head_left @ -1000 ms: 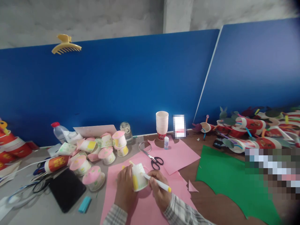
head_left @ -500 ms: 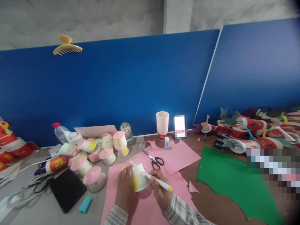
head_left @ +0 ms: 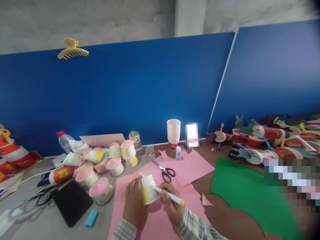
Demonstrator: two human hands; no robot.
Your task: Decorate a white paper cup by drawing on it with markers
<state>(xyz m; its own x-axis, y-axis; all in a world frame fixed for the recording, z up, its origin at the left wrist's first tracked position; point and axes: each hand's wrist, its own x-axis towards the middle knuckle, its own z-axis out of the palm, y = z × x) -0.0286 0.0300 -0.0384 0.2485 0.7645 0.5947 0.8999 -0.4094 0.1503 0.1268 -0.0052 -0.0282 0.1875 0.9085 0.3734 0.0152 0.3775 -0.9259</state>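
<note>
Pink paper is spread nearest on the table, and over it a small paper cup is gripped by the fingers of the left hand. A white marker (its cap end yellow) is pinched in the right hand, tip against the cup's side. Just beyond, black-handled scissors are laid on the pink sheet. Farther back, a stack of cups is stood before the blue partition.

A heap of cups lies left of the paper sheet; scissors lie behind it, a cup stack farther back on the desk.
</note>
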